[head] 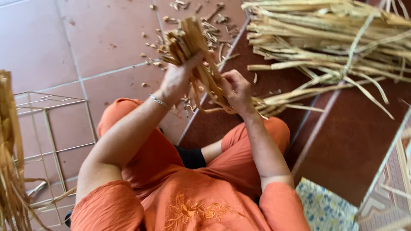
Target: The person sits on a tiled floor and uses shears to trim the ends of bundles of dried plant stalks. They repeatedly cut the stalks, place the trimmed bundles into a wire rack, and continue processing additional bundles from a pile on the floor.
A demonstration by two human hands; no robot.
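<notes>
Item: bundle of dry, tan plant strips, held in both hands above a red tile floor.

Position: in front of the seated person's knees, centre of the head view. The cut ends fan out at the top, away from the body; the tails run down to the right and pass under the right hand toward the lap.

Long axis: slanted, from upper left (cut ends) to lower right (tails).

Left hand: wrapped around the bundle just below the cut ends, fingers closed about the strips. A thin bracelet sits on the wrist. This hand is nearer the cut ends.

Right hand: lower on the same bundle, fingers curled and pressed onto the strips. Whether it also pinches a single strip cannot be told. This hand is nearer the tails.

Relation between hands: close together, one above the other along the axis, both touching the bundle.

Surroundings: short offcuts scattered on the floor beyond the bundle; a large pile of long strips at upper right, apart from the hands; a wire frame at left; more strips at the far left edge.
</notes>
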